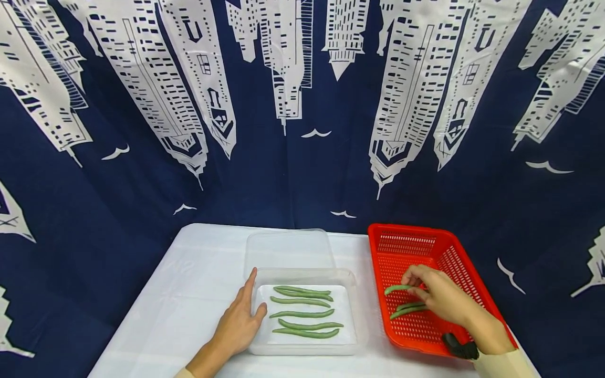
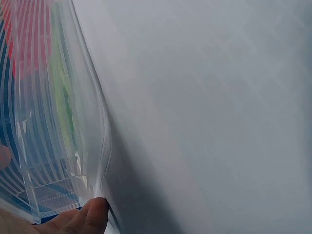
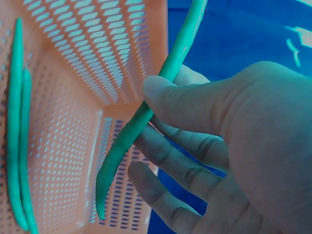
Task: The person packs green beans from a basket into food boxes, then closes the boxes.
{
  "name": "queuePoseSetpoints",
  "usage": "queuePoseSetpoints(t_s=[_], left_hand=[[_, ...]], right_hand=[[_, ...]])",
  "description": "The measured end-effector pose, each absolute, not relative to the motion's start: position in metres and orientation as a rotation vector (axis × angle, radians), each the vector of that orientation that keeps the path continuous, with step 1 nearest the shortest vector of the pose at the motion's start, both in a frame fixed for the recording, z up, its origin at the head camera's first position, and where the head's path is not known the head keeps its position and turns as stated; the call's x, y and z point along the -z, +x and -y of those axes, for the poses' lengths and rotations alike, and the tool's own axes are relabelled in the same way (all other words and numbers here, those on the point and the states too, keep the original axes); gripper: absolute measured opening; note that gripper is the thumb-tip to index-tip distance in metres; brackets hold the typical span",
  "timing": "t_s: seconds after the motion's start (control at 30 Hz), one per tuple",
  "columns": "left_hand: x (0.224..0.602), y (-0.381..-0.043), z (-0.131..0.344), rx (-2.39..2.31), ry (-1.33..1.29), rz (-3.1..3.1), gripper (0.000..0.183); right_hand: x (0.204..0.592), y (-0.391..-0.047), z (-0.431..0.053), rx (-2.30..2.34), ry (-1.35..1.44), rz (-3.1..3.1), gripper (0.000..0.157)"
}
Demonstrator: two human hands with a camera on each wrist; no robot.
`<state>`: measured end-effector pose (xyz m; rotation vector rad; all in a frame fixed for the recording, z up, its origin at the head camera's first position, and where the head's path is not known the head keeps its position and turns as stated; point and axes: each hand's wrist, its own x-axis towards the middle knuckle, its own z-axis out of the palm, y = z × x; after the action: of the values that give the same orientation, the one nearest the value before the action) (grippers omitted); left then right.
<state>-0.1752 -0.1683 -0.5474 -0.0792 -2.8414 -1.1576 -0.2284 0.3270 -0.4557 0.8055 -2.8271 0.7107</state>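
Note:
In the right wrist view my right hand (image 3: 195, 126) pinches a green bean (image 3: 124, 139) between thumb and fingers, over the red basket (image 1: 411, 236). Two more green beans (image 3: 18, 131) lie together on the basket's floor. To the left, several green beans (image 1: 302, 314) lie crosswise in a clear plastic container (image 1: 307, 349). My left hand (image 1: 238, 320) rests at that container's left side, fingers extended and thumb over the rim. The left wrist view shows the left fingertips (image 2: 95, 214) at the container's wall, with part of the hand out of frame.
Behind the container a clear flat lid (image 1: 289, 249) lies on the white table (image 1: 189, 278). A dark blue cloth (image 1: 283, 178) printed with white buildings hangs behind the table. The basket's raised walls surround the right hand's work area.

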Motion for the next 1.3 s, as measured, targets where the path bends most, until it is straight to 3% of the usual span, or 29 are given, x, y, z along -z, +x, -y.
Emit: queuePoseSetpoints(t_s=[0.27,0.53,0.87,1.3], left_hand=[[0.546,-0.173,0.168,1.171,-0.092,2.861,0.09],[0.548,-0.174,0.171,1.161,-0.077,2.86,0.09],[0.549,-0.175,0.17,1.16,-0.088,2.856,0.091],[0.546,-0.176,0.17,1.152,-0.086,2.849,0.091]], right_hand=[[0.452,-0.202,-0.302,-0.681,0.777,2.751,0.05],[0.453,-0.19,-0.271,-0.783,0.787,2.847,0.039],[0.458,-0.182,-0.238,-0.661,0.889,2.753,0.044],[0.455,-0.178,-0.199,-0.605,1.051,2.704,0.036]])
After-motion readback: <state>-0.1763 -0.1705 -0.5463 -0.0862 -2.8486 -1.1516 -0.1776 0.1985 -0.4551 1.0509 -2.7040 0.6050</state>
